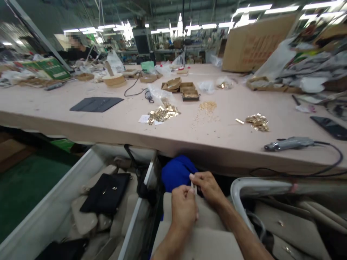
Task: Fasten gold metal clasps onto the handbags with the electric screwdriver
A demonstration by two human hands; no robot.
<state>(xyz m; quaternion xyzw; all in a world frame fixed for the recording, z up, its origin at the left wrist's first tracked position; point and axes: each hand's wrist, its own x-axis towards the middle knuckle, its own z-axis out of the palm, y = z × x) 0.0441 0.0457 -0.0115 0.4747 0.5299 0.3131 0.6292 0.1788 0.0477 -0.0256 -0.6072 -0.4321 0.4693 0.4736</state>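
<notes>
My left hand [183,206] and my right hand [207,186] meet below the table's front edge, over a beige fabric piece [200,238] on my lap. Both pinch a small pale part [193,187] at the fabric's top edge. A blue cloth [176,171] lies just behind the hands. On the pink table [108,122] lie piles of gold metal fittings [162,113], a further gold pile [257,122] to the right, and a scatter of tiny gold pieces [207,105].
A grey powered hand tool [288,143] with a cable lies at the right front. A white bin [54,213] on the left holds black and beige bags [105,193]. Small cardboard trays [187,90], a dark mat [96,104], a phone [329,126], a large carton [255,43]. A person sits far left.
</notes>
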